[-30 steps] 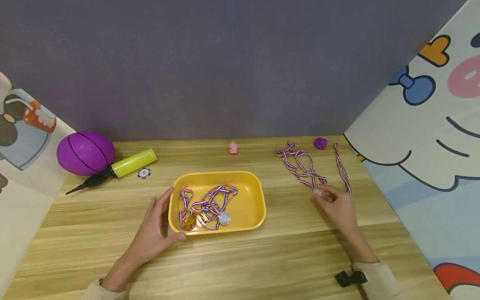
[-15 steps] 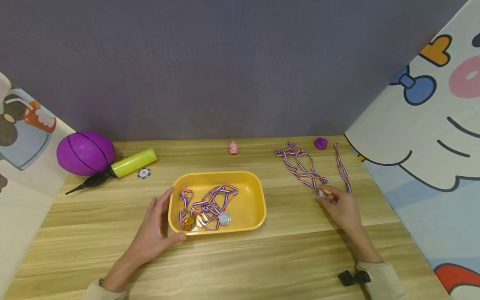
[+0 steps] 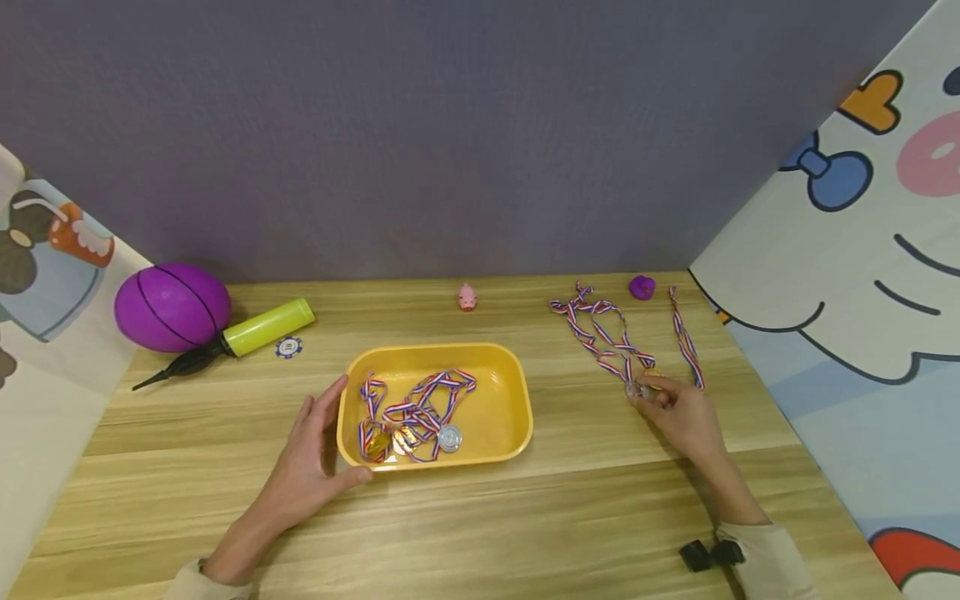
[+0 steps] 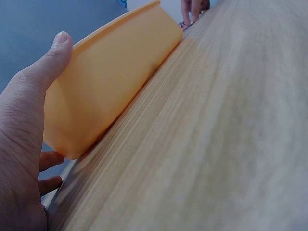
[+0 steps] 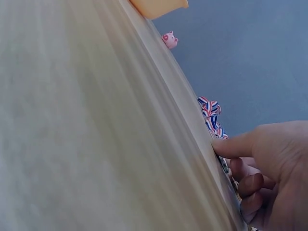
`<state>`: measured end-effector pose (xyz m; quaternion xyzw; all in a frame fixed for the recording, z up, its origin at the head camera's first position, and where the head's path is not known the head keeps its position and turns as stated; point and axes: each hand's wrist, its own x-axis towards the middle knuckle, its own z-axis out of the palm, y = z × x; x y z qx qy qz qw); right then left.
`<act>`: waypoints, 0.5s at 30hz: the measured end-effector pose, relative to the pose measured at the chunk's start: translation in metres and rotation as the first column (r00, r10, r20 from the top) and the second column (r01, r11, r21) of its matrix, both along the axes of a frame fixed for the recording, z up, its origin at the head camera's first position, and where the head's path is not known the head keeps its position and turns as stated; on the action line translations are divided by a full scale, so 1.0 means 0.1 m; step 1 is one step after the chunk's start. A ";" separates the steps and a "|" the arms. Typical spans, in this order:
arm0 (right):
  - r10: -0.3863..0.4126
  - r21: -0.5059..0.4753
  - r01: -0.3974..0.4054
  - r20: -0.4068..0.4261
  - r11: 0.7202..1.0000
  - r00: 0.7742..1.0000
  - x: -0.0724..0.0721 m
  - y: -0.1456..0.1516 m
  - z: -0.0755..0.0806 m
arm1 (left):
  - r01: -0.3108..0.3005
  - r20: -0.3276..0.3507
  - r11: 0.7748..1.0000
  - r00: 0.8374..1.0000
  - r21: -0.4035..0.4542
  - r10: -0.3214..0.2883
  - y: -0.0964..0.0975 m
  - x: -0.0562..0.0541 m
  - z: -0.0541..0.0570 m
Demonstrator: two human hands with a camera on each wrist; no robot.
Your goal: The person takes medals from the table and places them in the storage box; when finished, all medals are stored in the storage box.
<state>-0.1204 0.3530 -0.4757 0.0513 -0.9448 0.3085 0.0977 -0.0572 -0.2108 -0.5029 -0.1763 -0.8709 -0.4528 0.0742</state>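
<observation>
My left hand [image 3: 303,467] holds the left end of a yellow tray [image 3: 517,433], thumb against its front side [image 4: 57,53] and fingers round the left end. Inside the tray lie a silver medal [image 3: 449,438], gold medals [image 3: 377,443] and tangled striped ribbons [image 3: 442,379]. Over at the right, my right hand [image 3: 686,421] pinches a silver medal [image 3: 634,390] low over the table, thumb and forefinger at its edge. A gold medal [image 3: 652,377] shows just behind the fingertips, partly covered. Their red, white and blue ribbons [image 3: 585,333] trail away toward the back.
Another striped ribbon [image 3: 684,337] lies right of the hand, its lower end close to the knuckles. A purple duck [image 3: 642,287] and a pink pig [image 3: 467,297] stand along the back wall. At the left are a purple ball [image 3: 172,307], a yellow-green pump [image 3: 268,327] and a poker chip [image 3: 288,347].
My right hand has shifted slightly right and toward me, with the silver medal moving a little and the gold medal coming into sight behind it. My left hand and the tray stay put.
</observation>
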 end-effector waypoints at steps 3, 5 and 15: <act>-0.007 -0.013 0.007 0.018 1.000 1.000 0.00 0.01 0.00 | -0.001 0.000 1.000 1.000 0.002 0.001 0.00 0.00 0.00; -0.012 -0.023 0.013 0.028 1.000 1.000 0.00 0.01 0.00 | -0.001 -0.001 1.000 1.000 0.005 0.001 0.00 0.00 0.00; -0.019 -0.039 0.017 -0.041 0.999 0.999 -0.01 -0.02 -0.01 | 0.002 -0.010 1.000 1.000 0.019 -0.001 -0.01 0.00 -0.01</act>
